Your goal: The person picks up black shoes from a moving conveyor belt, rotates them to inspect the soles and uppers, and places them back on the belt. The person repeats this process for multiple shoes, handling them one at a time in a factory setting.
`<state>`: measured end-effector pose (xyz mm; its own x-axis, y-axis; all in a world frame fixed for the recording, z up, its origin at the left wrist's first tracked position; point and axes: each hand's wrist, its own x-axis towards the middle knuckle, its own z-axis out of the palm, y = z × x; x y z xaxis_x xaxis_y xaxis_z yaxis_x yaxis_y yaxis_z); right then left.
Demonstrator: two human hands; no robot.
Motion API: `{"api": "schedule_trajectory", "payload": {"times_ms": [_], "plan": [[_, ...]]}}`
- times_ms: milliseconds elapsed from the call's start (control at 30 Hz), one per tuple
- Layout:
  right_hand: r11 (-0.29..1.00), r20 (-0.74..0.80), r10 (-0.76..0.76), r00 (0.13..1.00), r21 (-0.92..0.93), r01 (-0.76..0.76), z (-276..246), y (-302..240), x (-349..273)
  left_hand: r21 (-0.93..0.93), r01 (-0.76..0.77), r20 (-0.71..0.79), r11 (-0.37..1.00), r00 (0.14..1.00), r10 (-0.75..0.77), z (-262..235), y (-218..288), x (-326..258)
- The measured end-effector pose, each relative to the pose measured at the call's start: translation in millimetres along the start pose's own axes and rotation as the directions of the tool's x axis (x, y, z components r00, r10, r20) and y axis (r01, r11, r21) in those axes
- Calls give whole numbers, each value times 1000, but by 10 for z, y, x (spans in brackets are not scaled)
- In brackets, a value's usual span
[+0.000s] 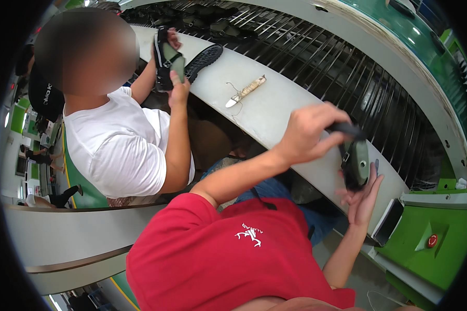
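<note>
My left hand (316, 129) is closed, fingers pinching a blurred black piece (350, 130) at the upper end of a sandal. The sandal (356, 165) has dark straps and is fitted on a grey-green shoe last with a round hole. Whether the black piece belongs to the sandal I cannot tell. Below, my right hand (366, 199) cradles the sandal's lower end, palm up, with its fingers stretched along it. On the white ledge farther left lies a tool (248, 91) with a pale wrapped handle, a white tip and loose threads.
To my left a person in a white shirt (124, 140) holds another sandal (166, 62) on a last. A black sole (205, 59) lies on the white ledge (213, 88). Behind it runs a metal roller conveyor (316, 57) carrying dark sandals. A green panel with a red button (432, 240) stands at right.
</note>
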<state>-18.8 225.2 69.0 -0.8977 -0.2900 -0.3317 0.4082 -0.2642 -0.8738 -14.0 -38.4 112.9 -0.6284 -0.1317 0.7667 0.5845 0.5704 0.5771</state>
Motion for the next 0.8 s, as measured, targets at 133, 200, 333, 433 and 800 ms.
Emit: {"api": "schedule_trajectory", "payload": {"times_ms": [133, 200, 333, 433, 800], "plan": [[670, -29, -106, 994, -741, 49, -104, -108, -251, 5, 85, 61, 996, 995, -85, 91, 190, -702], [627, -88, -145, 985, -779, 23, -190, -185, -329, -19, 262, 90, 965, 961, -260, 167, 241, -975], [635, 11, -418, 908, -711, 301, -177, -230, -398, -27, 179, 94, 983, 980, -176, 242, 252, -1027], [453, 140, -629, 765, -733, 507, 36, -257, -392, -91, 44, 38, 995, 998, -41, 225, 188, -584], [255, 120, -938, 326, -400, 880, 629, -353, -268, -215, -115, -17, 970, 993, 114, -40, 881, 199]]}}
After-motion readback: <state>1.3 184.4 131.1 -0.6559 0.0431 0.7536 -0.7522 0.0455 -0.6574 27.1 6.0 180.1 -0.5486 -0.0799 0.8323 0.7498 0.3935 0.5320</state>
